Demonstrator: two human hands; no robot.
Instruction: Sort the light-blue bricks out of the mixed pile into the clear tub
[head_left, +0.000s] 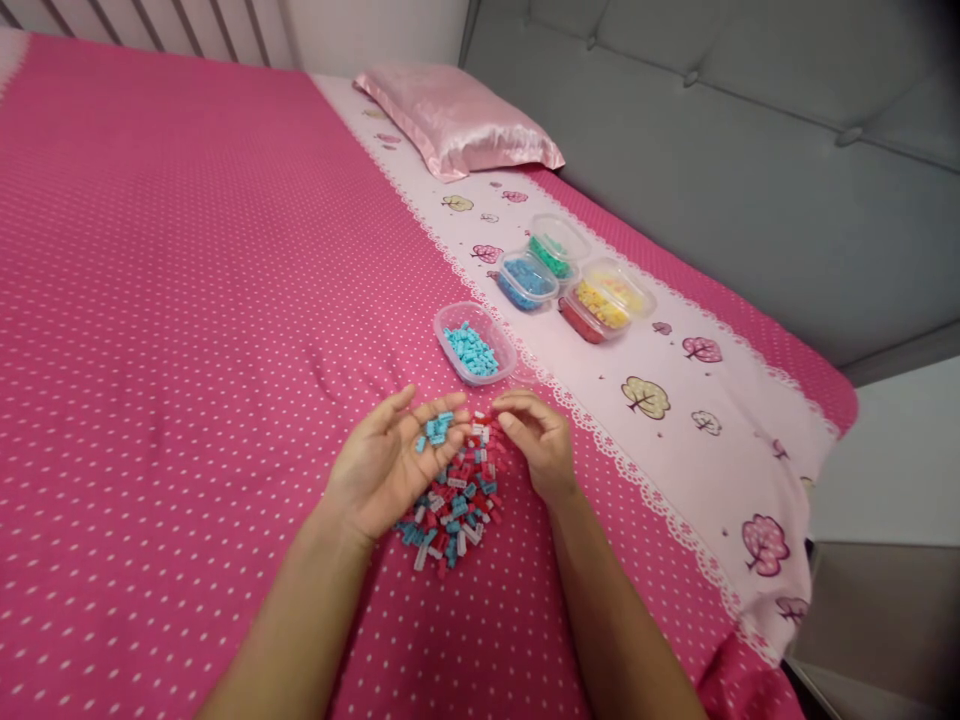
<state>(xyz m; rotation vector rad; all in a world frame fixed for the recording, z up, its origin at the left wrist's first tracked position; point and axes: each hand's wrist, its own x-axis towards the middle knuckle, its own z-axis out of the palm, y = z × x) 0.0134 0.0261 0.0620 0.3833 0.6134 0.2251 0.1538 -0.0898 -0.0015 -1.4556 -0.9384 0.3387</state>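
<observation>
Several small light-blue plastic bricks lie on the left grip, palm up and unclosed. The right grip curls near it; from here I can't tell whether it pinches anything. Below both spreads a pile of red, pink, white and blue bricks; beyond, a clear plastic tub holds light-blue pieces.

Here's the left hand, palm up, loosely cupped; the right hand curves inward opposite, both bare forearms point forward!
</observation>
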